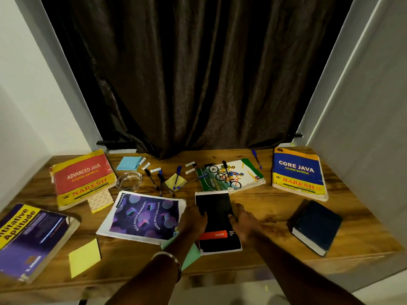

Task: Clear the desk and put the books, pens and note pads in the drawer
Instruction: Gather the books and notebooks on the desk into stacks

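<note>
Hands meet on the black spiral pad point(217, 219) at the near middle of the desk point(264, 212): the left hand point(195, 219) grips its left edge, the right hand point(242, 222) its right edge, fingers curled over the cover. Clearing looks barely begun; next the pad must be lifted and carried to a drawer, which is out of sight. Farther off lie scattered pens point(177, 176), sticky notes point(128, 163) and the Java books point(297, 172).

A wooden surface point(275, 208) sits in an alcove between pale walls point(26, 95). A dark brown curtain point(198, 73) hangs along its far edge. Lighting is dim.
</note>
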{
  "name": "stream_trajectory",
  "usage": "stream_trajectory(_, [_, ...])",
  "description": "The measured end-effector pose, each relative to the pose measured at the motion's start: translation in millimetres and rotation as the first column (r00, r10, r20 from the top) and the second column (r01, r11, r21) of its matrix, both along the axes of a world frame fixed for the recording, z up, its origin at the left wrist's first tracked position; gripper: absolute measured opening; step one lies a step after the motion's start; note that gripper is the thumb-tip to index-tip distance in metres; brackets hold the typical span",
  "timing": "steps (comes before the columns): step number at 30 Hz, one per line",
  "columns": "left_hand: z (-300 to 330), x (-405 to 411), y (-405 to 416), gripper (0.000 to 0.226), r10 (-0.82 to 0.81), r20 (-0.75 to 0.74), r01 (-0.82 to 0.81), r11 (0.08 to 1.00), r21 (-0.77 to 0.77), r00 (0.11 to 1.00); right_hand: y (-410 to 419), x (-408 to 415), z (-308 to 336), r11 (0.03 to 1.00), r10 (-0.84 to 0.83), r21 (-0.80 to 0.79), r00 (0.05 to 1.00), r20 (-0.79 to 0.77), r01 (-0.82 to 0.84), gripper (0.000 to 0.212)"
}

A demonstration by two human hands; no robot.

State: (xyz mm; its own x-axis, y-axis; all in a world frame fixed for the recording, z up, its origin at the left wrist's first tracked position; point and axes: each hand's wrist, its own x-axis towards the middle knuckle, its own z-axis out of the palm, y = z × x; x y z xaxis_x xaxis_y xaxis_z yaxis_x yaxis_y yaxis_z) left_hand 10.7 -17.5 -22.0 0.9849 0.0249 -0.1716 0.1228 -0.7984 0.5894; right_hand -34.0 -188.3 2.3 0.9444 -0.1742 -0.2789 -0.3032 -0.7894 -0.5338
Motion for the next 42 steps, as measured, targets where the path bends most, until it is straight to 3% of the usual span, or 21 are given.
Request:
stream_trajectory(6, [15,14,-32,0.039,-0.089,0.074,0.086,0.995,0.042,0.993,-34,15,9,0.996,-0.026,-0.085,1.0,0.003,0.026,0.06])
stream_trajectory(14, [23,50,-105,0.036,-0.239,0.049,0.242,0.968,-0.067,0.97,-109,42,19,0.992,-0.065,-0.111,0.998,0.013,0.066,0.057])
stream_trajectory(18, [29,70,-152,0.032,-0.254,0.071,0.258,0.964,-0.058,0.965,-152,62,22,0.987,-0.049,-0.151,0.997,0.054,0.057,0.049])
stream_trajectory(22, [28,89,-196,0.038,-0.243,0.065,0.246,0.967,-0.059,0.968,-199,78,22,0.981,-0.074,-0.173,0.991,0.108,0.092,0.059])
stream_trajectory(28, [27,113,-252,0.04,-0.241,0.003,0.241,0.968,-0.075,0.97,-266,101,15,0.972,-0.088,-0.214,0.995,0.055,0.098,0.056])
stream_trajectory(33, [19,126,-280,0.048,-0.295,-0.118,0.285,0.954,-0.095,0.948,-308,109,0,0.963,-0.213,-0.179,0.975,-0.058,0.199,0.061])
stream_trajectory(37, [15,130,-300,0.044,-0.379,-0.192,0.343,0.919,-0.196,0.905,-333,111,-20,0.922,-0.387,-0.07,0.915,-0.113,0.381,0.064])
stream_trajectory(39, [8,133,-311,0.048,-0.389,-0.192,0.352,0.915,-0.2,0.901,-343,113,-29,0.883,-0.459,0.038,0.88,-0.124,0.467,0.061])
stream_trajectory(42, [8,134,-326,0.056,-0.393,-0.164,0.356,0.909,-0.217,0.905,-348,117,-27,0.865,-0.484,0.08,0.866,-0.126,0.495,0.063])
